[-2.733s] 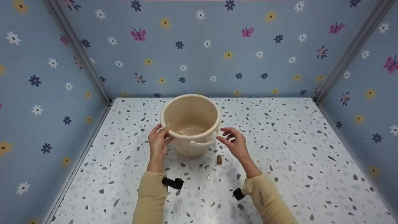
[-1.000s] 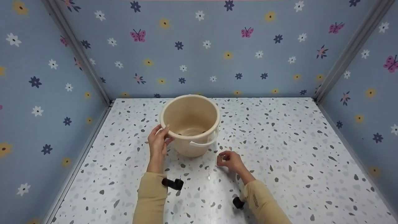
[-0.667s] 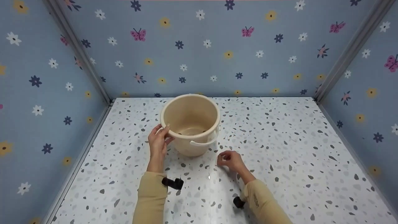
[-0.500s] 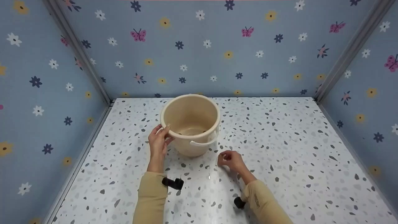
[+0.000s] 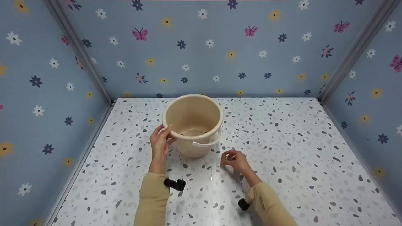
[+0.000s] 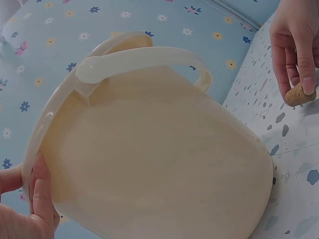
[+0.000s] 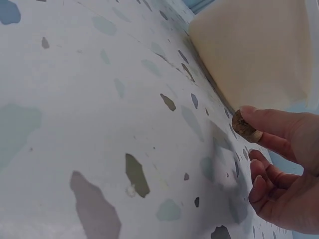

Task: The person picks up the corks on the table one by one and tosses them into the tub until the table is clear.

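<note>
A cream plastic bucket (image 5: 194,147) stands upright on the speckled surface, its white handle (image 5: 204,145) hanging down at the near right. My left hand (image 5: 159,145) grips the rim at its left side, thumb over the edge and fingers outside. To the right of the bucket, my right hand (image 5: 237,160) pinches a cork (image 7: 245,128) between thumb and fingertips. From the left wrist, the brown grainy cork (image 6: 300,94) shows close above the surface; the fingers partly cover it. Whether it touches the surface I cannot tell.
A white terrazzo-patterned tabletop (image 5: 295,150) carries everything. Blue panels printed with flowers and butterflies (image 5: 201,47) enclose it at the back and both sides, with grey metal posts (image 5: 351,50) in the corners. Small dark spots (image 5: 206,132) show inside the bucket's bottom.
My right hand has left the bucket's right side, come down to the cork standing on the table and pinched it. Lately it has shifted slightly. The left hand and bucket stay put.
</note>
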